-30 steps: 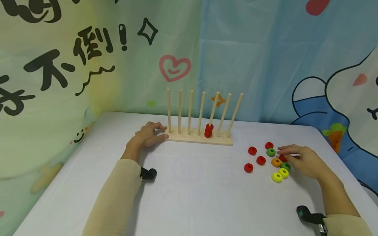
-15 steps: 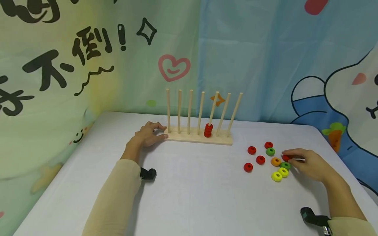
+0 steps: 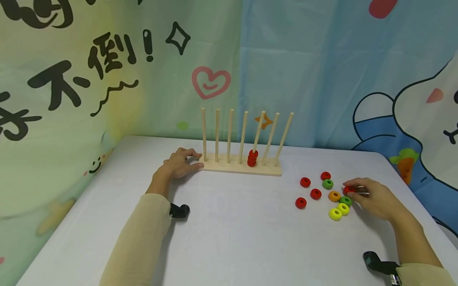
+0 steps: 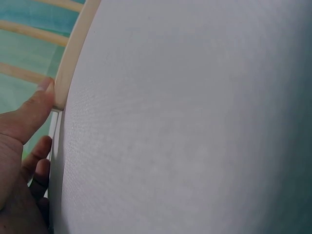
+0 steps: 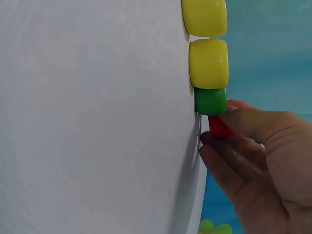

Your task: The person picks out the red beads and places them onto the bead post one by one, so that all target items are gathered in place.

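A wooden peg rack (image 3: 243,170) with several upright pegs stands toward the back of the table. Red beads (image 3: 252,159) are stacked on one of its pegs, right of the middle. My left hand (image 3: 180,163) holds the rack's left end, and in the left wrist view the thumb (image 4: 36,109) lies against the base. On the right, my right hand (image 3: 373,198) pinches a red bead (image 3: 348,191) between thumb and fingers. That red bead (image 5: 219,127) is partly hidden by the thumb in the right wrist view, just beyond a green bead (image 5: 210,100).
Loose beads lie left of my right hand: several red ones (image 3: 316,194), a green bead (image 3: 327,184), an orange bead (image 3: 334,196), another green bead (image 3: 345,201) and two yellow beads (image 3: 335,214). A printed cloth (image 3: 286,71) hangs behind the white table (image 3: 229,230).
My right hand has moved slightly right and down, and its fingers have closed round the red bead. The left hand and the rack have stayed in place.
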{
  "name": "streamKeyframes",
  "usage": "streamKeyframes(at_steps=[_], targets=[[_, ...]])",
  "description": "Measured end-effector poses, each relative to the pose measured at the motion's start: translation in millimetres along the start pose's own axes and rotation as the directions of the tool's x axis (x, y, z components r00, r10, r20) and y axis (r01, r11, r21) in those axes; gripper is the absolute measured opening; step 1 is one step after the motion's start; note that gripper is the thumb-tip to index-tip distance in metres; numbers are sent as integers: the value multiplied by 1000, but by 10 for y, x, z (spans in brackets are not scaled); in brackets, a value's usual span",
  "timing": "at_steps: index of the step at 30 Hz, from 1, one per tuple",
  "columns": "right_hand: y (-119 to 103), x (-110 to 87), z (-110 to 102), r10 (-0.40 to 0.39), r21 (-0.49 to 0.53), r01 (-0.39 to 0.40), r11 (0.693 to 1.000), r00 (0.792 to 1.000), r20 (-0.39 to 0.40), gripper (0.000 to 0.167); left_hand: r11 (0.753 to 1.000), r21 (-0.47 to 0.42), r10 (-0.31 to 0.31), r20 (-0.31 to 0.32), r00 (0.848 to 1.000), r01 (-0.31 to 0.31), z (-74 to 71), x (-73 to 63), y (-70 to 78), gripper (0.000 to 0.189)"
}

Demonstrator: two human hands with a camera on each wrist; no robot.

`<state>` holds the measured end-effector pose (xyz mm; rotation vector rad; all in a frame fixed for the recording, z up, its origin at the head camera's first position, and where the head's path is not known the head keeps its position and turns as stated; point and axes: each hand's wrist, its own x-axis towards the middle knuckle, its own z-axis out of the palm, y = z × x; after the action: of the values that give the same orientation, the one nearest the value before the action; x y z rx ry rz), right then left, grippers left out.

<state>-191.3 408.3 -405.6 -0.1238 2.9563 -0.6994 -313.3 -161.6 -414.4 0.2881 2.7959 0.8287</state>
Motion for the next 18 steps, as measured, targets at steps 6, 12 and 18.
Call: streamKeyframes(at_steps=[6,12,18], targets=[[-42,-12,0,-5,-11,4,1000,997,-80,39,1000,5,1,-3,1000,-1,4,5,2,49],[-118,-13,-10,1,13,1,1000,990,-139,40,1000,6,-6,-7,1000,6,9,9,2,48],[-153,-32,-20,-46,26,52,998,981,-191,29,1000,4,-3,-7,1000,3,11,17,-4,48]])
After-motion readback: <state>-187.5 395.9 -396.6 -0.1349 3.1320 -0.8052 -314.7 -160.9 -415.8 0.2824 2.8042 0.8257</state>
